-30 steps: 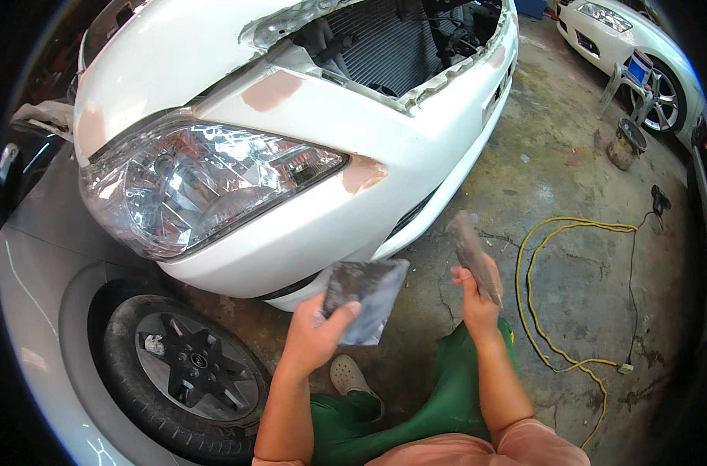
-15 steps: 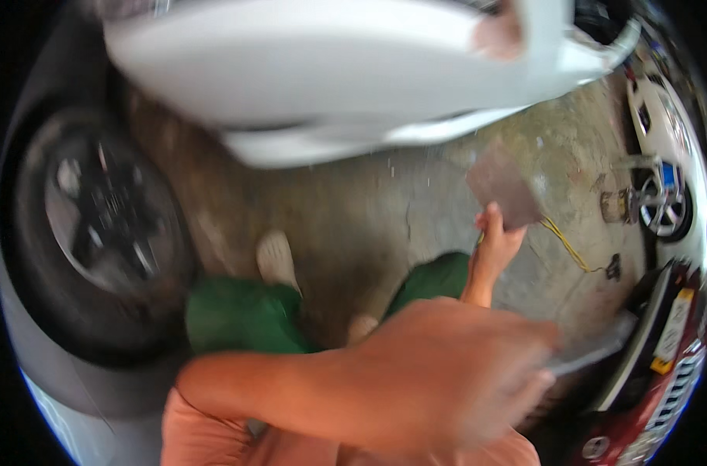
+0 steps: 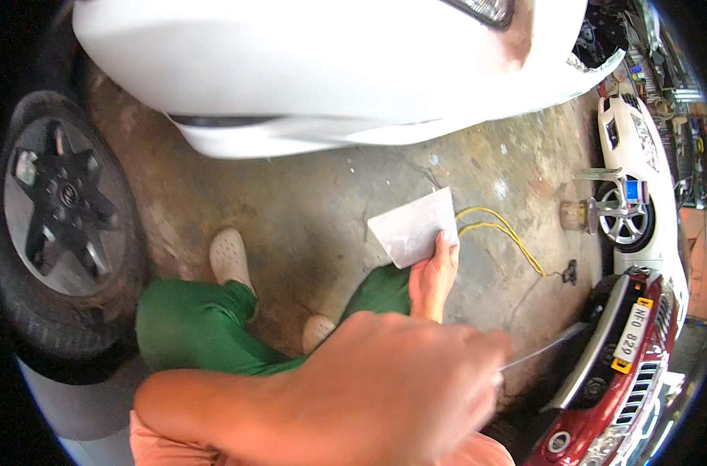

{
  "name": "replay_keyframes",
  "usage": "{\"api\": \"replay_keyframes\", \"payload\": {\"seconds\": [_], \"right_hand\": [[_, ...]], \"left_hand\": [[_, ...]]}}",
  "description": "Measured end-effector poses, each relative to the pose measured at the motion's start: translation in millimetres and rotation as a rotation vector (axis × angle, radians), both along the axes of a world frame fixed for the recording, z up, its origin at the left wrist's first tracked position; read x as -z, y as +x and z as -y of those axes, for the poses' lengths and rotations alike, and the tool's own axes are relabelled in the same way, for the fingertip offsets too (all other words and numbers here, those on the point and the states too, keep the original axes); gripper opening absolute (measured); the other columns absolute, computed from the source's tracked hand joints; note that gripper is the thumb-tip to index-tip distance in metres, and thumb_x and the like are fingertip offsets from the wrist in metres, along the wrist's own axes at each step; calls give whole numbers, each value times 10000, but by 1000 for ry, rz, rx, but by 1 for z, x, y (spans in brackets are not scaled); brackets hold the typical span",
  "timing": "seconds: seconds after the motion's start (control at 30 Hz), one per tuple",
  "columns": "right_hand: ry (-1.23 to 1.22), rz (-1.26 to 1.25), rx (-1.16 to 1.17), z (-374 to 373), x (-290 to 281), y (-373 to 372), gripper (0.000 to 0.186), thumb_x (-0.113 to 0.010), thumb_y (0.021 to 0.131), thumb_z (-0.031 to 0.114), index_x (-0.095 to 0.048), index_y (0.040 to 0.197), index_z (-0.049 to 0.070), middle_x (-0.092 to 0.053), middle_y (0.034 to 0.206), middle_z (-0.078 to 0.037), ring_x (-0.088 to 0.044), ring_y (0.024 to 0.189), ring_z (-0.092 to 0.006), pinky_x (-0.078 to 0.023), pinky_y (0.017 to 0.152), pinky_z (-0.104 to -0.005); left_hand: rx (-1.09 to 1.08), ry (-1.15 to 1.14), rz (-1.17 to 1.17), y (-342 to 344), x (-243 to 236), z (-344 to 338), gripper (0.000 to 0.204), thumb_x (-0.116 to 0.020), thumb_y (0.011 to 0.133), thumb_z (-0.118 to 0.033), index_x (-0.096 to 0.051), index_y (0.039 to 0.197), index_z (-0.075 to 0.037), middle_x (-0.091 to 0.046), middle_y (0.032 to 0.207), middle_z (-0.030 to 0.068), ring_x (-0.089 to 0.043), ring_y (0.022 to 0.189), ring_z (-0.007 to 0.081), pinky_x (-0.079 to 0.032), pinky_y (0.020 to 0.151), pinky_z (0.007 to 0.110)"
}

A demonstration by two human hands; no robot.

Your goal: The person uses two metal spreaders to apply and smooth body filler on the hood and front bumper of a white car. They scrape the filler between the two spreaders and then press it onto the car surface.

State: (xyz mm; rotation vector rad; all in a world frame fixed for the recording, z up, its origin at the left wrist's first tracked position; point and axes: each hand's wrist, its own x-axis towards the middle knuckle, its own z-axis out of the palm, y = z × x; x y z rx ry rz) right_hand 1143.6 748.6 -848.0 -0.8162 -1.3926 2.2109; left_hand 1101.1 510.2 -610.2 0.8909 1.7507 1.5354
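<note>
My left arm reaches across from the lower left. My left hand (image 3: 439,380), blurred by motion, is closed on a thin flat blade (image 3: 547,346), seen nearly edge-on and pointing right; its handle end is hidden. Beyond it, my right hand (image 3: 433,276) holds a flat rectangular board (image 3: 415,229) by its near right corner, thumb on top and fingers underneath. Light glares off the board's pale grey face, which has faint whitish smears. The left forearm and hand cover most of the right forearm. Blade and board are apart.
A white car bumper (image 3: 307,78) spans the top, with a brownish patch (image 3: 516,46) beside its headlight. A wheel (image 3: 66,210) stands left. Right are a yellow cord (image 3: 516,237), a stool (image 3: 621,194) and a red vehicle (image 3: 602,396). My clogs (image 3: 229,260) rest on concrete.
The board has tilted from a dark brown look to a pale, glaring one and sits further left in view. The blade has turned from broadside to nearly edge-on. My whole view has shifted.
</note>
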Motion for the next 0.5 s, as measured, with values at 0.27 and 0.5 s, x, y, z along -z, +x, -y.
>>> {"api": "replay_keyframes", "payload": {"seconds": [0.27, 0.5], "right_hand": [[22, 95, -125, 13, 25, -4, 369, -554, 951, 24, -552, 1320, 22, -598, 1231, -93, -620, 1051, -201, -518, 925, -341], [-450, -64, -178, 14, -13, -10, 511, -450, 877, -25, -495, 1385, 4, -573, 1263, -117, -570, 1154, -219, -470, 997, -428]], "left_hand": [[152, -4, 66, 34, 58, -39, 310, -604, 942, -312, -660, 998, -13, -666, 832, 215, -650, 761, 409, -502, 674, 481], [189, -129, 87, 27, 59, -40, 256, -679, 919, -219, -672, 1045, 4, -672, 826, 187, -656, 716, 330, -507, 662, 395]]}}
